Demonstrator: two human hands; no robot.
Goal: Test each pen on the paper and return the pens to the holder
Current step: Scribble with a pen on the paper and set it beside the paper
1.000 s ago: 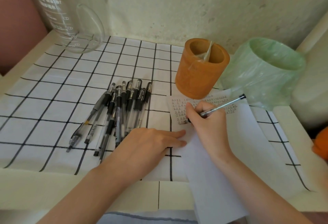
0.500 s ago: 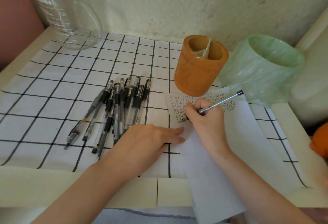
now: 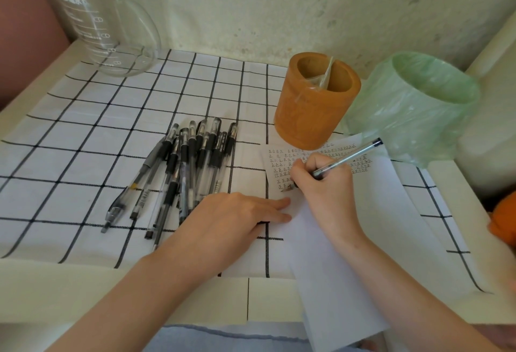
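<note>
So we're scribbling on the paper [image 3: 385,212].
Our right hand [image 3: 324,184] is gripping a pen [image 3: 352,155], left hand [image 3: 231,217] is lying flat, fingertips on its edge.

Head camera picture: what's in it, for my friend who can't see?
A right hand holds a pen to white paper with small marks, while the left hand rests flat at the paper's edge. More pens lie piled on the checked cloth, and an orange holder stands behind the paper.
</note>
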